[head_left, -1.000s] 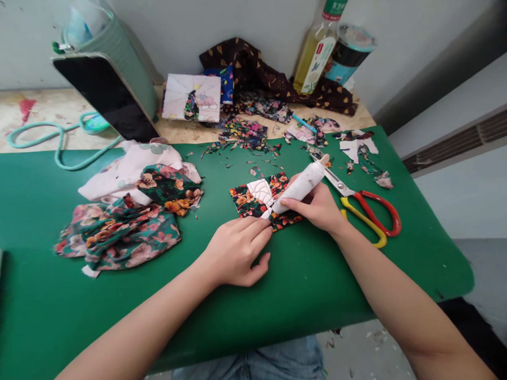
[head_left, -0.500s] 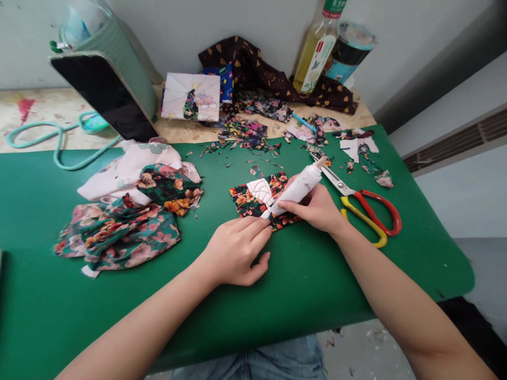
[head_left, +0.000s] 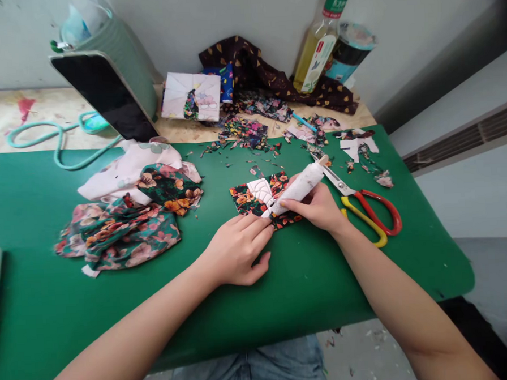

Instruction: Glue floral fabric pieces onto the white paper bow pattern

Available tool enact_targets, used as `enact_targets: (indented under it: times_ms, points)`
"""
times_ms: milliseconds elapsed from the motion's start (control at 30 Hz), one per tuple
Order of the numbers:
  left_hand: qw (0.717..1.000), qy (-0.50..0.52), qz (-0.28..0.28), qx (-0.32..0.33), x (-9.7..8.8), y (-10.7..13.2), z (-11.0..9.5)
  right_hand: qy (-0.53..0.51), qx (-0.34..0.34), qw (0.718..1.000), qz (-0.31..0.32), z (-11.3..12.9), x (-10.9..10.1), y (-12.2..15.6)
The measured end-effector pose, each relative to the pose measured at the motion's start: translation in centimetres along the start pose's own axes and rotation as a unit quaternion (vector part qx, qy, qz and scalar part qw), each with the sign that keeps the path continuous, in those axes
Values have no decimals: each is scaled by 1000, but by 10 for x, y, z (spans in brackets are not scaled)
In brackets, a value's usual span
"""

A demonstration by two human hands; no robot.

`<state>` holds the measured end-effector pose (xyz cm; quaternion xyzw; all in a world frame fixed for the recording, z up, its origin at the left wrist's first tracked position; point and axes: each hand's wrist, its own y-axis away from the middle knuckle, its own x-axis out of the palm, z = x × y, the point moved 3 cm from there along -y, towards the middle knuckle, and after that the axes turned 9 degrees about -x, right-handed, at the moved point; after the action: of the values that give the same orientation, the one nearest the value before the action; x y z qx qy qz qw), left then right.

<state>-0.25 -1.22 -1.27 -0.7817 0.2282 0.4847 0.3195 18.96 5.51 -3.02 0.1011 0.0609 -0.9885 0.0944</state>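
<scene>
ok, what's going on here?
A person's right hand has a white cylindrical tube in its grip, narrow end angled down over a flat dark floral fabric piece with a white section. The left hand rests at that piece's near side, close to the tube's narrow end. Metal scissors with red and yellow handles lie to the right on the smooth green table cover.

Far left, a phone (head_left: 104,96) leans against a green holder (head_left: 133,66); a cord (head_left: 59,144) loops to its left. Far right, a bottle (head_left: 315,62) stands beside a tub (head_left: 348,52), near a brown cloth (head_left: 257,59). Scissors (head_left: 342,187) lie right, crumpled fabrics (head_left: 132,227) left.
</scene>
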Motion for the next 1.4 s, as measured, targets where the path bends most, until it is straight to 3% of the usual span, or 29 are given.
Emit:
enact_targets:
  times_ms: [467,733,933,1200,1400]
  points:
    - [1000,6,7,4,-1,0,1,6,-6,1000,14,0,1,0]
    - [1000,7,-9,19,-1,0,4,-62,2,998,-18,-2,-3,-2]
    - [999,-13,-24,27,5,0,6,-129,36,991,3,0,-3,-4]
    - [997,-16,-48,53,6,0,8,-95,43,994,36,1,0,-6]
    - [998,-18,-42,53,7,0,9,-68,40,997,-8,2,1,-7]
